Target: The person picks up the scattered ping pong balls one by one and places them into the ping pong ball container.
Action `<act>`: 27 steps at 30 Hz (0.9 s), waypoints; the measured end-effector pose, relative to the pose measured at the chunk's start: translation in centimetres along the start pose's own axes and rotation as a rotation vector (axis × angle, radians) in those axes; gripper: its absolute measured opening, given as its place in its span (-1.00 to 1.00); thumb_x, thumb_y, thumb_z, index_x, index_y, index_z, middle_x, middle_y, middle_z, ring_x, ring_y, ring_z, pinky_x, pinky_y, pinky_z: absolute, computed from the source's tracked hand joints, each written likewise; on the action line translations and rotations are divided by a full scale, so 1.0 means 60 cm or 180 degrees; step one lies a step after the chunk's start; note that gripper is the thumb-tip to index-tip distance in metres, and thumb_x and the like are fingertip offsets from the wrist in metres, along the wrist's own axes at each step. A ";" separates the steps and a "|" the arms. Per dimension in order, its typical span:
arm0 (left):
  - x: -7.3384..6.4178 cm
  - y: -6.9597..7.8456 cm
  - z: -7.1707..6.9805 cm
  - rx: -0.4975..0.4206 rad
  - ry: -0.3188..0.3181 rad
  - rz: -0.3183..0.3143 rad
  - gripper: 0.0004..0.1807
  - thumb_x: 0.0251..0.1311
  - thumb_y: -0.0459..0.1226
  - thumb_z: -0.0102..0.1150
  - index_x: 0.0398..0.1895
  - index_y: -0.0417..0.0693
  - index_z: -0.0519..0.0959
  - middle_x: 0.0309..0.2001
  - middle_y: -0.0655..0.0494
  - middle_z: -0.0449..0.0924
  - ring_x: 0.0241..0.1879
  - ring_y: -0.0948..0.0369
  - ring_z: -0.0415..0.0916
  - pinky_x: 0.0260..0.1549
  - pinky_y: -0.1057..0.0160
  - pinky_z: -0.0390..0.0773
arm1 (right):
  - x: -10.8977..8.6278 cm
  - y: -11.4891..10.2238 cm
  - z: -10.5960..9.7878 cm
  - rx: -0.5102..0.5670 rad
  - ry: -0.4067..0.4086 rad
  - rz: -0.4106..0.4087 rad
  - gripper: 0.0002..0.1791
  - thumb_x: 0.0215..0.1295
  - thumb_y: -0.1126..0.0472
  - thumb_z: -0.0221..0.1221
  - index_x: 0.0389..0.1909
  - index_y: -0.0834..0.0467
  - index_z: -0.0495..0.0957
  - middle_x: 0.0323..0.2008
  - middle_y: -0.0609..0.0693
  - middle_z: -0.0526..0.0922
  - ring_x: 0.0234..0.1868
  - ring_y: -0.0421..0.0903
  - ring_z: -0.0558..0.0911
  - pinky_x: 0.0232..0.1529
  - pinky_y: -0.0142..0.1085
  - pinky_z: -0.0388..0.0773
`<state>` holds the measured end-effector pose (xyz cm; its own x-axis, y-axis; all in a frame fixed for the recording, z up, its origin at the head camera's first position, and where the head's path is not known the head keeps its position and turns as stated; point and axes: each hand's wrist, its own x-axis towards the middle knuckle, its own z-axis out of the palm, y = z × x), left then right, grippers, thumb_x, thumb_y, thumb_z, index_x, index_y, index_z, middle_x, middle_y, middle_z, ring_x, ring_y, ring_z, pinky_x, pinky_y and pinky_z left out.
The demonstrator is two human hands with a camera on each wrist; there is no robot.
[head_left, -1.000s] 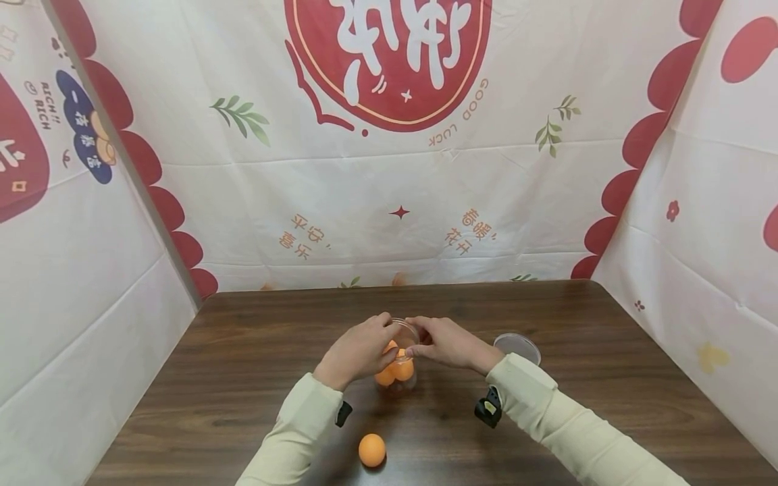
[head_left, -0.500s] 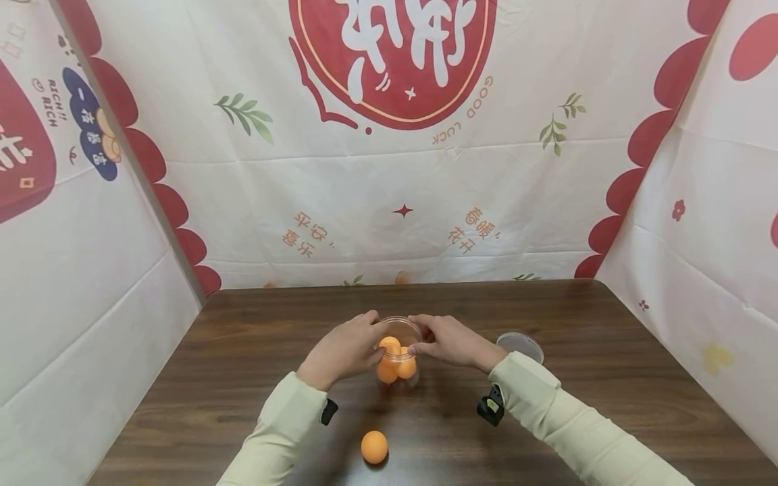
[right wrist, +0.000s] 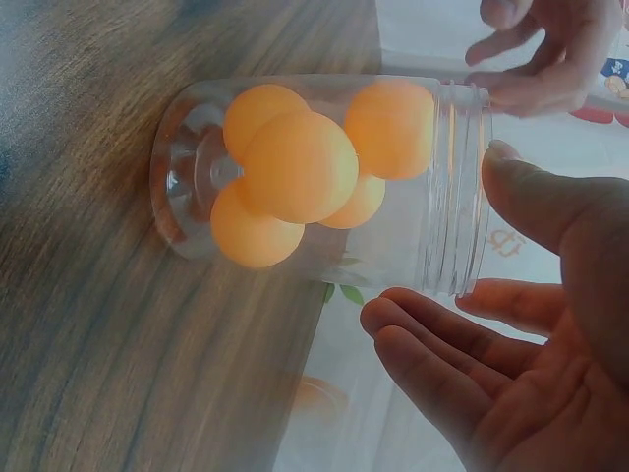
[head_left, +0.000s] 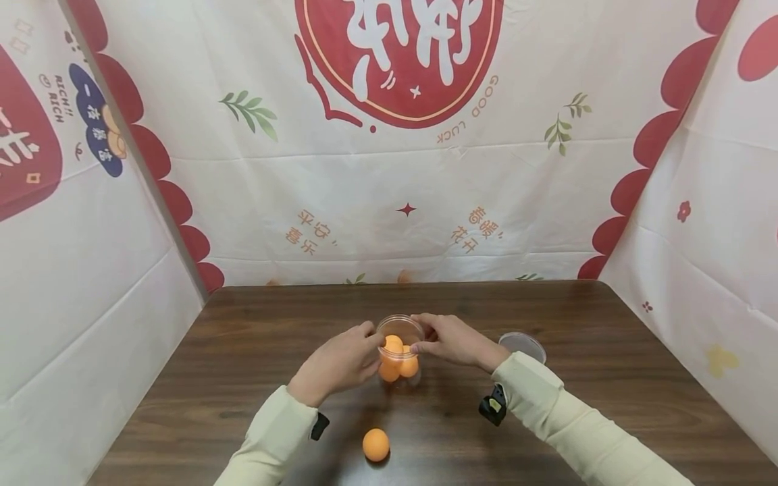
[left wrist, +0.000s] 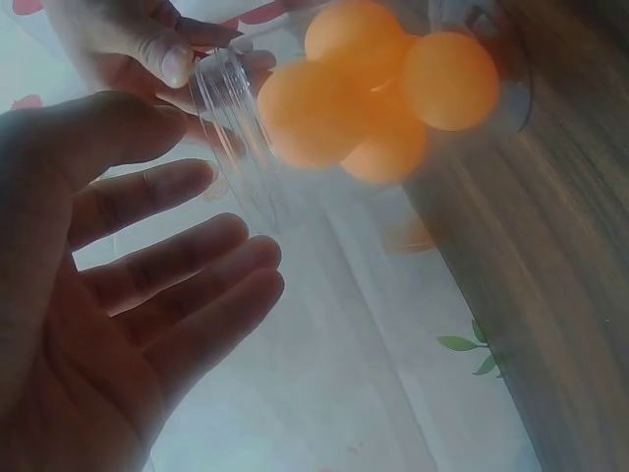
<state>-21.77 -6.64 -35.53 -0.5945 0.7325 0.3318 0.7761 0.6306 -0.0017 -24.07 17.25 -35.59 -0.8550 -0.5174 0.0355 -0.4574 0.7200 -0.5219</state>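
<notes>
A clear plastic jar (head_left: 400, 325) stands upright without a lid near the middle of the table, with several orange balls (right wrist: 300, 167) piled inside. My right hand (head_left: 458, 343) holds the jar at its threaded rim, thumb on the near side and fingers round the far side. My left hand (head_left: 337, 361) is at the left of the jar's mouth. In the left wrist view its fingers (left wrist: 197, 265) are spread, relaxed and hold nothing. One loose orange ball (head_left: 376, 445) lies on the table in front of the jar.
A clear round lid (head_left: 523, 347) lies on the brown wooden table (head_left: 243, 337), right of the jar and partly behind the right forearm. Printed white cloth (head_left: 365, 175) encloses the table at the back and both sides.
My left hand has drawn back left from the jar's rim, leaving more of it in view. My right hand stays on the rim. The scene has shifted slightly with the head.
</notes>
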 end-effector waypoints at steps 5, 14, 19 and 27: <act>-0.014 0.011 0.002 -0.0060 -0.0176 -0.0027 -0.90 0.16 -0.27 0.23 -0.31 -0.04 0.51 -0.38 0.17 0.39 -0.48 0.35 0.25 -0.47 0.45 0.38 | -0.001 0.002 0.001 0.0007 0.0006 0.0014 -0.31 0.26 0.04 0.22 0.28 0.35 0.31 -0.35 -0.04 0.62 -0.38 -0.24 0.53 -0.34 -0.37 0.51; -0.032 0.036 0.033 -0.0124 -0.0498 -0.0019 -0.82 0.14 -0.23 0.26 -0.23 -0.03 0.52 -0.27 0.16 0.46 -0.41 0.36 0.33 -0.41 0.43 0.46 | -0.002 0.004 0.000 -0.0020 -0.0001 0.0058 -0.29 0.25 0.01 0.22 0.30 0.34 0.30 -0.37 -0.06 0.60 -0.40 -0.26 0.50 -0.36 -0.38 0.48; -0.045 0.051 0.048 -0.0178 -0.0646 -0.0056 -0.78 0.11 -0.22 0.30 -0.21 -0.03 0.51 -0.26 0.21 0.44 -0.41 0.38 0.32 -0.42 0.45 0.44 | -0.003 0.001 0.001 -0.0008 -0.0006 0.0068 -0.28 0.24 -0.01 0.22 0.30 0.33 0.30 -0.37 -0.05 0.58 -0.41 -0.25 0.49 -0.36 -0.36 0.47; -0.065 0.072 0.078 -0.0162 -0.0779 -0.0079 -0.84 0.12 -0.16 0.28 -0.28 0.03 0.56 -0.33 0.27 0.41 -0.46 0.44 0.27 -0.51 0.49 0.37 | -0.005 -0.001 0.001 0.0031 -0.0001 0.0065 -0.28 0.26 -0.01 0.20 0.31 0.34 0.29 -0.37 -0.07 0.59 -0.43 -0.25 0.49 -0.39 -0.37 0.46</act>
<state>-17.10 -5.57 -41.24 -0.6419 0.7611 0.0927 0.7665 0.6400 0.0530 -23.78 17.35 -35.61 -0.8640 -0.5029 0.0246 -0.4376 0.7259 -0.5307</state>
